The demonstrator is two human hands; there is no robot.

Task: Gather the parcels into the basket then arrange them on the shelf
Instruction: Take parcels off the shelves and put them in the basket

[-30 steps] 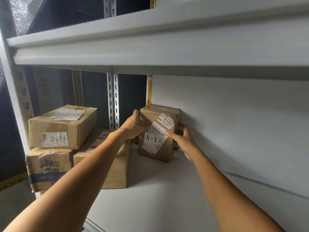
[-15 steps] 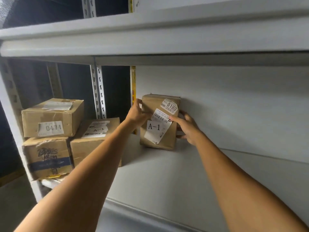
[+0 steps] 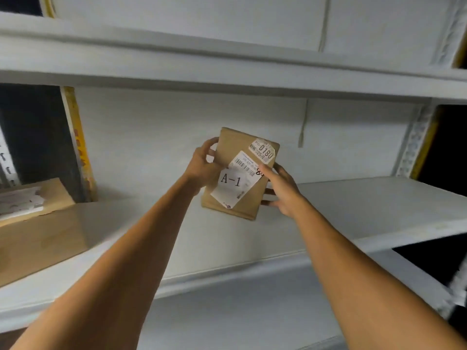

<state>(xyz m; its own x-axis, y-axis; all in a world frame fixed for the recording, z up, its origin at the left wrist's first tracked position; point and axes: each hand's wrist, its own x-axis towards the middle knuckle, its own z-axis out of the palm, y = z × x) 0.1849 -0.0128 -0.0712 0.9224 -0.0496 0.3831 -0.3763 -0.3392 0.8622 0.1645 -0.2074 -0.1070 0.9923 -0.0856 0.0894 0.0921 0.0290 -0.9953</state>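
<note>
Fingers (image 3: 211, 147) of my left hand (image 3: 202, 170) are curling round the upper left edge of the parcel (image 3: 236, 141), while my right hand (image 3: 281, 192) is gripping its right edge, the index finger lying across a corner of the white A-1 label (image 3: 231, 181) and the others wrapping behind; both hands are thus clamping on the same brown package. I am holding the parcel tilted, its top leaning right, over the middle shelf (image 3: 366, 205) and near the white back panel (image 3: 164, 127); I cannot tell whether its lower edge is touching the board. Risks, as I am judging them: the right-hand grip is bearing partly on paper, so the label may crease or tear, or the package may slide; set down at this tilt, it may topple off its narrow edge. Surroundings: a larger cardboard box (image 3: 38, 236) is occupying the left of the same shelf, well apart from the parcel; the upper shelf (image 3: 227, 64) is limiting headroom; a yellow-edged upright (image 3: 78, 137) is bounding the bay at left. No basket is showing in this view.
</note>
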